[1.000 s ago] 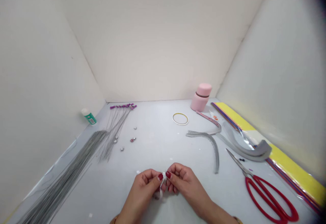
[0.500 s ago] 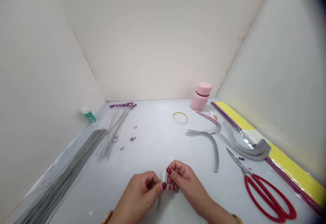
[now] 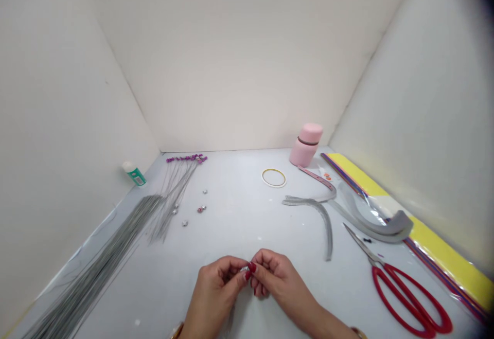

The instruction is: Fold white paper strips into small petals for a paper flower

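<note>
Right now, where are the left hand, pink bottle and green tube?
Left hand (image 3: 216, 286): head view, back of the hand.
Pink bottle (image 3: 304, 153): head view, lower body.
Green tube (image 3: 136, 176): head view, green part.

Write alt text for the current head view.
A person's left hand and right hand meet at a pale table, fingers pinching a small silvery piece they largely hide. Gray wires and purple-tipped stems lie to the left; a pink bottle and red-handled scissors are to the right.

On the table: wire bundle left, scissors right, ring farther back between, bottle behind it, rightward.
</note>
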